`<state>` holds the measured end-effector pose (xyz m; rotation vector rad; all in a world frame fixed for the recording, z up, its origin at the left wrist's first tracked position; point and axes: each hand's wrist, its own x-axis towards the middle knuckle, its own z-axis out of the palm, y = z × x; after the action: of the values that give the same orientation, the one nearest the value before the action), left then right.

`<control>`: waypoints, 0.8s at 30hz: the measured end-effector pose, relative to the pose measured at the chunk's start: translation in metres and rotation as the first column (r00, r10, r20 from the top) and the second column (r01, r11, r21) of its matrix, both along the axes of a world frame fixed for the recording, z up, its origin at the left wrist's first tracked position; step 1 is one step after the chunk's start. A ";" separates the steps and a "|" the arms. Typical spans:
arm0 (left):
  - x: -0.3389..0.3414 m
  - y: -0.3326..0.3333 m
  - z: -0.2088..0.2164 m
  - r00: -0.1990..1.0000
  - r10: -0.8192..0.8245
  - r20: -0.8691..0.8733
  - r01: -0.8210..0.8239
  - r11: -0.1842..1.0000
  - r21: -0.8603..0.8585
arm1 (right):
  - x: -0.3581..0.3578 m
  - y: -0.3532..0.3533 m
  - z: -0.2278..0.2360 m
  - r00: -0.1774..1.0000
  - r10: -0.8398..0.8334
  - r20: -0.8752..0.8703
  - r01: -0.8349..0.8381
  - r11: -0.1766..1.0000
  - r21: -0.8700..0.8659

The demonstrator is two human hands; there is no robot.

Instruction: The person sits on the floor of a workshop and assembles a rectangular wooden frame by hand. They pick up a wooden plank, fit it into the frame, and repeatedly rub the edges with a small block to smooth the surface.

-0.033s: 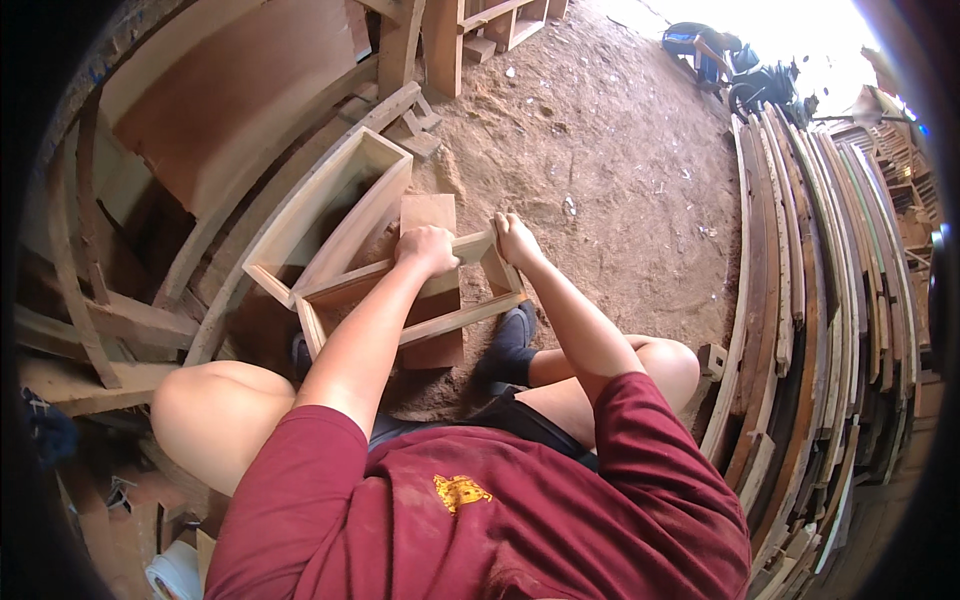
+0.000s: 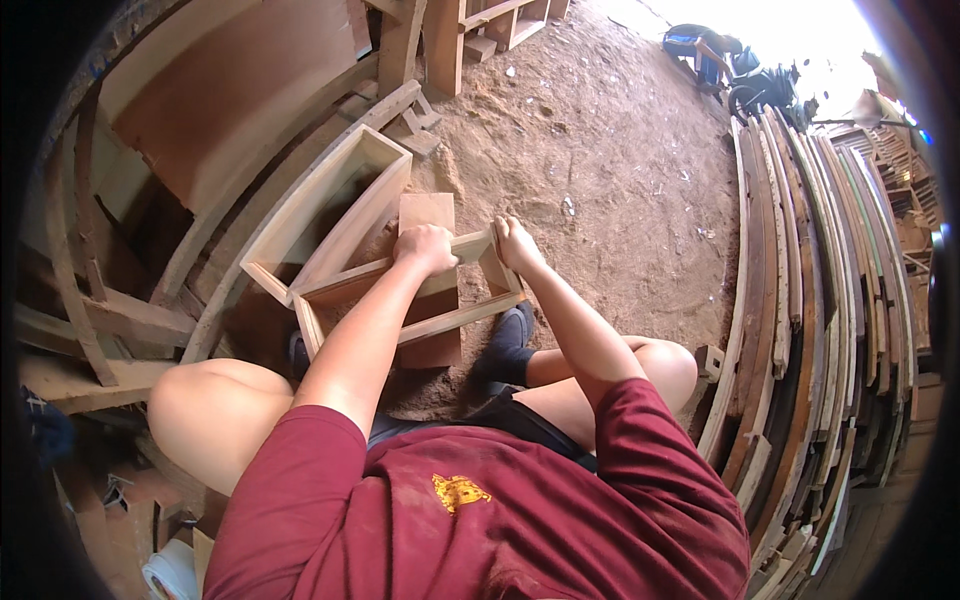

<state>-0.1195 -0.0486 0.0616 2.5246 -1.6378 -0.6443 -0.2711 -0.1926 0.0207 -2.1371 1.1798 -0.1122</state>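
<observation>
Between my feet is a pale wooden drawer frame (image 2: pixel 462 318), tilted, with its thin sides forming an open box. My left hand (image 2: pixel 427 249) is closed in a fist over its far side; what lies inside the fist is hidden. At the far right corner, my right hand (image 2: pixel 517 246) grips the frame with bent fingers. Under the frame lies a flat brown board (image 2: pixel 427 208), its near end showing below the front rail. A second wooden drawer box (image 2: pixel 350 222) stands against the frame's left end.
Stacked long planks (image 2: pixel 765 300) run along the right side. Curved timber and a large panel (image 2: pixel 240 100) fill the left. Wooden framework (image 2: pixel 443 50) stands at the far side of the dirt floor (image 2: pixel 600 170). Far right, a person (image 2: pixel 705 55) bends beside a dark wheeled thing.
</observation>
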 end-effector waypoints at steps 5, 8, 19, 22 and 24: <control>-0.001 -0.001 -0.002 1.000 -0.001 -0.003 0.001 1.000 -0.023 | -0.062 0.039 0.005 0.999 0.043 -0.016 -0.043 0.999 0.007; -0.003 0.000 -0.002 1.000 -0.013 0.015 0.014 0.999 -0.033 | -0.075 0.047 0.002 1.000 0.009 0.016 -0.010 0.999 0.050; 0.001 -0.003 -0.003 1.000 -0.009 0.024 0.009 1.000 -0.020 | 0.023 -0.023 -0.025 0.998 0.056 0.000 -0.055 0.995 -0.082; -0.003 -0.011 -0.001 1.000 -0.008 -0.014 0.008 1.000 0.010 | 0.003 -0.041 -0.043 0.990 0.142 0.010 -0.138 0.973 -0.184; 0.003 -0.002 -0.003 0.998 0.039 -0.042 -0.036 0.997 0.062 | 0.001 -0.016 -0.030 0.990 0.142 -0.003 -0.141 0.984 -0.111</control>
<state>-0.1168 -0.0508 0.0584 2.5578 -1.5765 -0.7510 -0.2704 -0.2088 -0.0090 -2.3094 1.0366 -0.1215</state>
